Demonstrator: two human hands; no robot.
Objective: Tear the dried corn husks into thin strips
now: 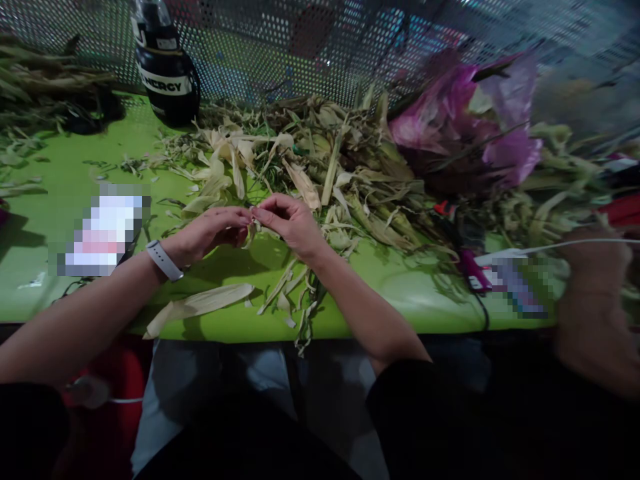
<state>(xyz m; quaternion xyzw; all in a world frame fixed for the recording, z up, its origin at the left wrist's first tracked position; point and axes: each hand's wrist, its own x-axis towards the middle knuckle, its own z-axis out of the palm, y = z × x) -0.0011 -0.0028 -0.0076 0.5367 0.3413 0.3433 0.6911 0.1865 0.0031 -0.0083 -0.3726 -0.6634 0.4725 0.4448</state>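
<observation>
My left hand (217, 230), with a white band on the wrist, and my right hand (295, 223) meet fingertip to fingertip above the green table (220, 267). Pinched between them is a small pale strip of corn husk (251, 235), mostly hidden by the fingers. Just beyond lies a heap of dried corn husks (350, 160), its loose pieces reaching close to my right hand. One broad husk leaf (203, 307) lies near the table's front edge, below my left forearm. Thin husk shreds (285, 293) are scattered beside it, some hanging over the edge.
A black jug (167, 83) stands at the back left against a perforated metal panel (260, 47). A blurred-out phone (107, 230) lies left. Right are a pink plastic bag (450, 113), a white cable (560, 245), another phone (520, 287) and another person's arm (595, 307).
</observation>
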